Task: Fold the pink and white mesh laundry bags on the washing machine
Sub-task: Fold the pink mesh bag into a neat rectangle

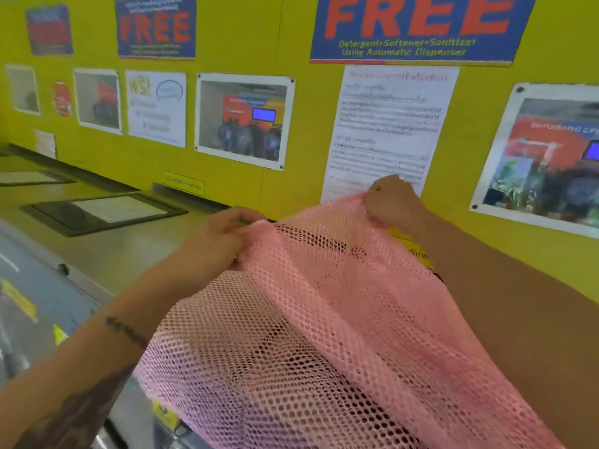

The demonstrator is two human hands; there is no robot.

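- Pink mesh bag (324, 319) fills the middle and bottom of the view, held up off the washing machine top (129, 254).
- Its long side runs from the person's body up and away toward the yellow wall (243, 43), and its far edge sits highest.
- That far edge slopes up from left to right, stretched between the two hands.
- The left hand (214, 241) has its grip closed tight on the left corner, with fingers curled in and the thumb on top.
- The right hand (390, 200) pinches the right corner in a closed grip, higher up and closer to the wall.
- Both arms reach forward; the left forearm has dark tattoos.
- A white paper notice (389, 124) hangs on the wall just behind the right hand.
- A big blue sign (418, 27) with red letters says FREE above it.
- The grey surface stretches off to the left, under the left arm.
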